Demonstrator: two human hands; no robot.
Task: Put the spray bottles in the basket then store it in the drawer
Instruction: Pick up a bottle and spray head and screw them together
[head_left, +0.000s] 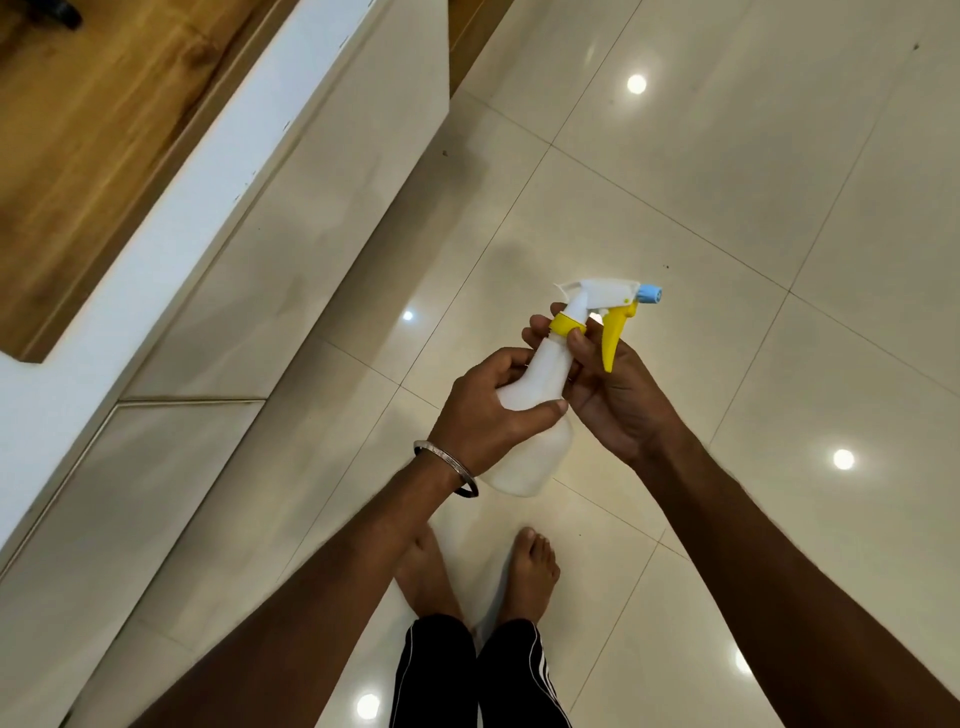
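One spray bottle (535, 415) is in view, held in the air in front of the person, above the tiled floor (727, 208). Its body is white and half-clear, its neck ring (563, 325) is yellow, the trigger (613, 338) is yellow and the nozzle tip (650, 294) is light blue. The bottle is tilted, with the spray head up and pointing to the right.

Both hands are close together on it. The left hand (488, 410) wraps around the body of the bottle, the thumb lying across the front. The right hand (608, 395) pinches the yellow neck ring with thumb and fingers, and the trigger hangs over its palm. A metal bangle (447, 467) sits on the left wrist.

Below the hands, two bare feet (530, 571) stand on the glossy floor, with black trousers with white stripes (467, 675) above them. At the left there is a white cabinet (218, 218) with a wooden top (88, 130)
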